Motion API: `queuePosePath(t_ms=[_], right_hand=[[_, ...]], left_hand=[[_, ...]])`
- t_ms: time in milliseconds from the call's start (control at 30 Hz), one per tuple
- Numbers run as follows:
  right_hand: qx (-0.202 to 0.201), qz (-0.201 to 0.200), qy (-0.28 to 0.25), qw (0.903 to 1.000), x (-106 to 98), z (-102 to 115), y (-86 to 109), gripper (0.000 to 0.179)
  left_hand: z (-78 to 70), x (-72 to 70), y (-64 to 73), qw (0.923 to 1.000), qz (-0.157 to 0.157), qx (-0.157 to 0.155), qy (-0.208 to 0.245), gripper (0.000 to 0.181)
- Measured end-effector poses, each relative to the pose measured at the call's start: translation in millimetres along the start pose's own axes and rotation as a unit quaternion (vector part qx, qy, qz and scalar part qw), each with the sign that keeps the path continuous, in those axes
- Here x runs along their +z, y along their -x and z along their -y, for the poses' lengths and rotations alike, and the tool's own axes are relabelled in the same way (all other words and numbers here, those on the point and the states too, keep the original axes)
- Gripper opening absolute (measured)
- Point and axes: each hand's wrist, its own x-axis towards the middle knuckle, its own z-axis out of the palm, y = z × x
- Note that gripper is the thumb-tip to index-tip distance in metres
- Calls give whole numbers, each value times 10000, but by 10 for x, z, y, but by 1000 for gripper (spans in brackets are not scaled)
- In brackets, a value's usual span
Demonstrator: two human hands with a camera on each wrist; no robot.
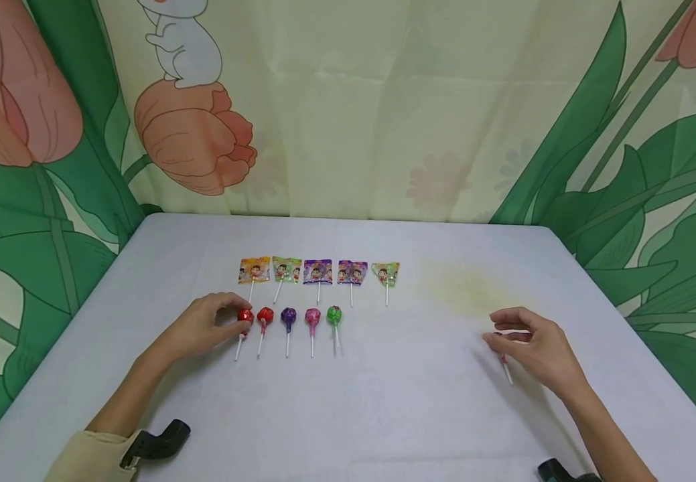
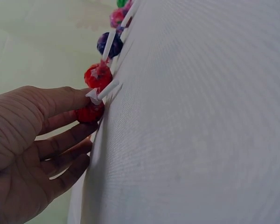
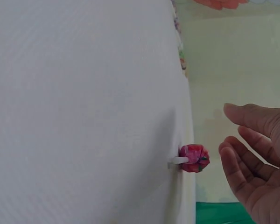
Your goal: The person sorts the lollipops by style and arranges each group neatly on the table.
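Observation:
At the left end of the front row, my left hand (image 1: pixel 205 325) pinches a red-wrapped lollipop (image 2: pixel 89 114) between thumb and fingers, its white stick slanting toward me. Beside it lie another red lollipop (image 1: pixel 265 315), a dark purple one (image 1: pixel 289 316), a pink one (image 1: pixel 313 317) and a green one (image 1: pixel 334 315). Over on the right, my right hand (image 1: pixel 534 345) hovers with relaxed, parted fingers above a pinkish-red lollipop (image 3: pixel 194 158). The right wrist view shows a gap between those fingers and the candy; from the head, the hand hides most of it.
Behind the front row lies a row of flat-bagged lollipops, from an orange bag (image 1: pixel 254 270) to a green one (image 1: pixel 386 273). All rest on a white-covered table (image 1: pixel 384 402). A floral curtain (image 1: pixel 348 134) hangs behind the table's far edge.

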Motion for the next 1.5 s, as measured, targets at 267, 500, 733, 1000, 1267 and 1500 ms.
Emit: queuePosePath(t_ms=[267, 500, 733, 1000, 1267, 1500], right_hand=[[175, 233, 207, 9994, -51, -108, 3, 50], [403, 650, 438, 9961, -49, -176, -34, 50], [155, 733, 493, 9960, -25, -222, -43, 42], [136, 695, 610, 9956, 13, -195, -41, 38], [80, 618, 533, 9966, 62, -141, -64, 38], [-42, 623, 529, 9966, 110, -47, -124, 37]], left_hand=[[-11, -16, -2, 10000, -45, 11, 3, 28], [-13, -19, 4, 10000, -55, 56, 57, 28], [-20, -14, -1, 10000, -46, 49, 72, 27], [-6, 0, -10, 9999, -44, 73, 73, 27], [6, 8, -8, 9999, -48, 86, 96, 27], [4, 9, -4, 9999, -45, 37, 89, 28]])
